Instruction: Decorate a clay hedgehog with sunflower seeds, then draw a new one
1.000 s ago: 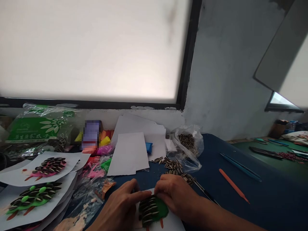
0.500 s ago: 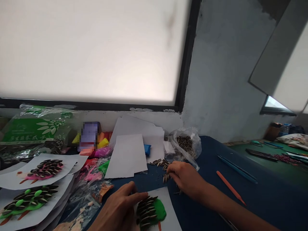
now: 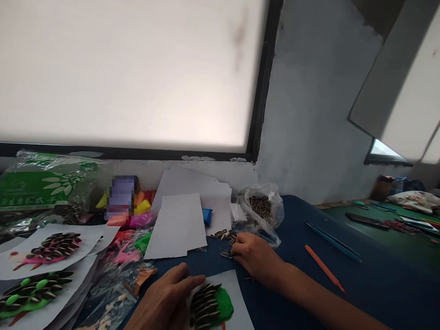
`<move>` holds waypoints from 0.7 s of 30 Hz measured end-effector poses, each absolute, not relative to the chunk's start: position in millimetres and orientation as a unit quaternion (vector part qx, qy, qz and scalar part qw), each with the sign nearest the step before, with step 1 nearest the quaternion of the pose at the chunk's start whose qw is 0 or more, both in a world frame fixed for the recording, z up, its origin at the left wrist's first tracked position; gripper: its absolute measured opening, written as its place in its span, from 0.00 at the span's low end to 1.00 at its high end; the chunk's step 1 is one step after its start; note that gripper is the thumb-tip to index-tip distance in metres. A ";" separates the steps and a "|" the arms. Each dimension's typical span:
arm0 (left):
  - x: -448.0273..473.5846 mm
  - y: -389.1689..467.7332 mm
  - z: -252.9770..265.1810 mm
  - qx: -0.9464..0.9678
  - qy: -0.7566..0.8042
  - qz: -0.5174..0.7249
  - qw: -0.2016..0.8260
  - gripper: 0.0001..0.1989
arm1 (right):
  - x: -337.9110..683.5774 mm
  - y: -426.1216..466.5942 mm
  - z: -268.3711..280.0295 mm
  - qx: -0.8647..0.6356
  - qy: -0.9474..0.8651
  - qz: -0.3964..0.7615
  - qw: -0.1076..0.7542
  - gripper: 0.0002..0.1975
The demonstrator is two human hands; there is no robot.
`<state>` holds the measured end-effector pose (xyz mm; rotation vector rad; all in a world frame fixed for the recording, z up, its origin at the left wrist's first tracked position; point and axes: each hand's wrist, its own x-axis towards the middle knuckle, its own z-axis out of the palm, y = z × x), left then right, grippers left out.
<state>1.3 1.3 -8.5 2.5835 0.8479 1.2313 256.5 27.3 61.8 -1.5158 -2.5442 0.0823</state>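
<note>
The right hand (image 3: 256, 256) is resting with bunched fingertips at the loose striped seeds (image 3: 223, 234), far of centre; whether it is grasping one cannot be told. The left hand (image 3: 168, 295) is pointing its index finger along the far left edge of the white sheet (image 3: 243, 302); its other fingers are partly hidden, their grip unclear. The sheet is lying near, right of the left hand, and is bearing a bright green clay shape (image 3: 226, 306), with dark seeds (image 3: 205, 305) overlapping in rows across its left part. Far left, a clear-and-green bag (image 3: 51, 183) is showing white Chinese characters, mostly blurred.
</note>
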 end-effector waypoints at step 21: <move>-1.4 7.0 -9.8 0.882 0.274 0.379 0.063 0.22 | 251.6 10.8 75.4 -0.525 -0.849 0.056 0.027 0.11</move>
